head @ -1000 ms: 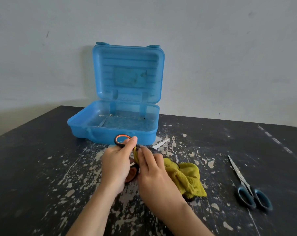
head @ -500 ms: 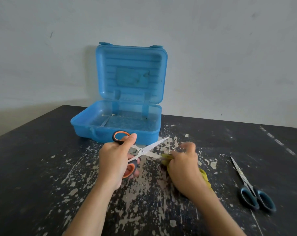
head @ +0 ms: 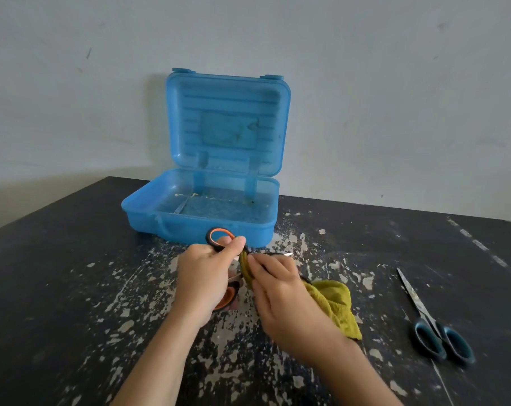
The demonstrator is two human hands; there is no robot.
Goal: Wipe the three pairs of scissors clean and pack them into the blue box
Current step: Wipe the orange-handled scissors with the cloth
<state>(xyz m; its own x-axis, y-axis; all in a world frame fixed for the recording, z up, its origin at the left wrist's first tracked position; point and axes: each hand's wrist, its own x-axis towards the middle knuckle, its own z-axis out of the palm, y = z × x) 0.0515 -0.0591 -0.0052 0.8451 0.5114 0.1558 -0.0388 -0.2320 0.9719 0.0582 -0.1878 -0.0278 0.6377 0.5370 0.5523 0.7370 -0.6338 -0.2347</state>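
Left hand (head: 203,276) grips the orange-handled scissors (head: 227,297) by the handles, thumb over the upper loop. Right hand (head: 280,291) pinches a yellow-green cloth (head: 336,303) round the blades, hiding all but a tip. This pair is held just in front of the open blue box (head: 201,227), whose lid stands upright. A blue-handled pair (head: 430,320) lies on the paint-flecked black tabletop (head: 72,273), well to the right of the cloth.

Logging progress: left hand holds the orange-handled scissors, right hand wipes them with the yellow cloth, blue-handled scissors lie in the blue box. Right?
Not quite. The head view shows the blue-handled scissors on the table, right of the hands, outside the blue box. The left hand does hold the orange-handled scissors; the right hand wipes them with the yellow cloth.
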